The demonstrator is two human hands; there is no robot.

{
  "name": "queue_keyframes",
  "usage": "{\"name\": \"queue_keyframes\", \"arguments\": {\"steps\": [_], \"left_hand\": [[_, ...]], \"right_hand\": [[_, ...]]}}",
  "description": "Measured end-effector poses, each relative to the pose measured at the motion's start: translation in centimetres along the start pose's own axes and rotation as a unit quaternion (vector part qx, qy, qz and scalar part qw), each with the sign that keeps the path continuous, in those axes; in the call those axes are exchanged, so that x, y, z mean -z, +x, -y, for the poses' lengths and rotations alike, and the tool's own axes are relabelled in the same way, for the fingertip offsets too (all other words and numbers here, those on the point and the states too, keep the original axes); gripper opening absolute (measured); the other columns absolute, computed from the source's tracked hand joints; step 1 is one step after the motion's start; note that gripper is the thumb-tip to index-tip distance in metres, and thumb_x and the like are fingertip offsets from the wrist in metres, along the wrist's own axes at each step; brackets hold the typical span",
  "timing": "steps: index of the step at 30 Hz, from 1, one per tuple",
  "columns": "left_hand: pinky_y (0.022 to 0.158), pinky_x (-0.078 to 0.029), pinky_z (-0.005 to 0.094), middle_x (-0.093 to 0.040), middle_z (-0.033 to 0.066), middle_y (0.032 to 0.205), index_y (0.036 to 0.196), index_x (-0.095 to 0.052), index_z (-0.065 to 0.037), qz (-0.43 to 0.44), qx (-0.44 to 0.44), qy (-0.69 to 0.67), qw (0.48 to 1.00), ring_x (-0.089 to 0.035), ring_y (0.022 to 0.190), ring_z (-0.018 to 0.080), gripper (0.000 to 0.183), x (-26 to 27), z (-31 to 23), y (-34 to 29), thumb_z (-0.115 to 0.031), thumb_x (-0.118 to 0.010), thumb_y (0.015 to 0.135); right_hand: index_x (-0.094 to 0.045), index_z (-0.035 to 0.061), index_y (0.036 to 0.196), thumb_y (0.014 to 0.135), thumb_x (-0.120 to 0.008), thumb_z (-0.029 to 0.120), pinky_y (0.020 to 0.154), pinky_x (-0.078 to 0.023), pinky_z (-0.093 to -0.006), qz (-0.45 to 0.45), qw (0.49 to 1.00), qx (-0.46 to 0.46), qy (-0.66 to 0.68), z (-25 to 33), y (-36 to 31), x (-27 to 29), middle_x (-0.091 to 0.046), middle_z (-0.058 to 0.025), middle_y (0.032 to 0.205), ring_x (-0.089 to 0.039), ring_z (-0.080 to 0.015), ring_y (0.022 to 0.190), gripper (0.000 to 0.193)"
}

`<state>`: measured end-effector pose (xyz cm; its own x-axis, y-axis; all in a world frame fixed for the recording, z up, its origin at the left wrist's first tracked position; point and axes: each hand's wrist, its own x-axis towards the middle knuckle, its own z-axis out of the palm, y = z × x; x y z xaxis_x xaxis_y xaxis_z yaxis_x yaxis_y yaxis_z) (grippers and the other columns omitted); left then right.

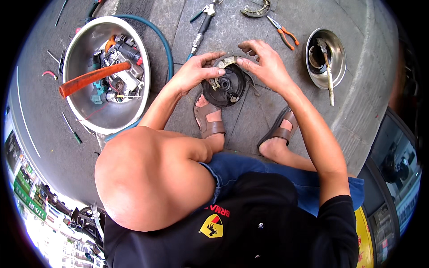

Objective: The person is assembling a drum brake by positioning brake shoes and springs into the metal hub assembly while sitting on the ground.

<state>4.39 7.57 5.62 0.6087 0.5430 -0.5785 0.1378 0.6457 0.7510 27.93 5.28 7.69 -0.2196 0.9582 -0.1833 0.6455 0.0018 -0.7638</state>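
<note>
A round black brake backing plate is tilted up in front of me, above my left foot. A curved, pale brake shoe lies along its upper edge. My left hand grips the plate's upper left side, with the thumb across the front near the shoe's left end and the fingers partly hidden behind. At the upper right, my right hand touches the shoe's right end with its thumb. Its other fingers are apart and bent above the rim, with nothing visible between them. A thin lever sticks out on the plate's right.
On the left stands a large metal basin of tools, including an orange-handled hammer. A blue hose curves behind it. Another brake shoe and orange-handled pliers lie far ahead. A steel bowl with a brush stands right.
</note>
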Motion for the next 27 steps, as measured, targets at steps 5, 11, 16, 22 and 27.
{"name": "queue_keyframes", "arguments": {"steps": [5,11,16,22,27], "left_hand": [[0.089,-0.049,0.0269,-0.065,0.0120,0.113,0.132,-0.051,0.006,0.092,0.012,0.071,0.993,-0.061,0.101,0.0151,0.058,0.8,0.3,2.6,-0.024,-0.071,0.086],[0.090,-0.049,0.0316,-0.068,0.0116,0.108,0.122,-0.061,0.001,-0.135,-0.181,0.237,0.945,-0.064,0.100,0.0175,0.040,1.4,1.9,4.0,-0.021,-0.066,0.090],[0.096,-0.046,0.0325,-0.065,0.0129,0.115,0.120,-0.062,-0.001,-0.157,-0.136,0.186,0.960,-0.061,0.108,0.0200,0.033,1.9,5.1,2.8,-0.014,-0.062,0.089],[0.103,-0.040,0.0340,-0.055,0.0118,0.128,0.128,-0.058,-0.004,-0.077,-0.157,0.247,0.953,-0.051,0.121,0.0231,0.043,1.9,6.0,1.7,-0.011,-0.063,0.086],[0.106,-0.038,0.0383,-0.053,0.0147,0.131,0.122,-0.063,-0.006,-0.062,-0.213,0.376,0.900,-0.049,0.124,0.0285,0.039,1.4,6.3,2.0,-0.013,-0.065,0.084]], "right_hand": [[-0.061,0.0040,0.109,0.084,-0.068,0.025,0.082,-0.049,-0.0394,0.057,0.994,0.062,-0.070,-0.7,-0.8,-1.0,-0.064,-0.0135,0.103,-0.061,-0.0330,0.097,0.034],[-0.058,-0.0005,0.100,0.087,-0.066,0.022,0.068,-0.049,-0.0366,-0.009,0.987,-0.150,0.056,-4.2,-4.1,-3.2,-0.066,-0.0169,0.082,-0.065,-0.0239,0.074,0.027],[-0.056,-0.0010,0.099,0.084,-0.067,0.023,0.073,-0.050,-0.0443,-0.013,0.974,-0.227,0.017,-5.9,-7.4,-5.6,-0.066,-0.0220,0.086,-0.066,-0.0382,0.084,0.030],[-0.055,-0.0004,0.101,0.086,-0.065,0.020,0.076,-0.049,-0.0449,-0.023,0.987,-0.160,0.017,-5.8,-7.0,-6.7,-0.064,-0.0215,0.093,-0.063,-0.0394,0.088,0.027],[-0.054,0.0001,0.101,0.086,-0.064,0.018,0.076,-0.048,-0.0454,-0.028,0.988,-0.153,0.008,-5.8,-6.9,-7.6,-0.063,-0.0212,0.093,-0.062,-0.0400,0.088,0.025]]}}
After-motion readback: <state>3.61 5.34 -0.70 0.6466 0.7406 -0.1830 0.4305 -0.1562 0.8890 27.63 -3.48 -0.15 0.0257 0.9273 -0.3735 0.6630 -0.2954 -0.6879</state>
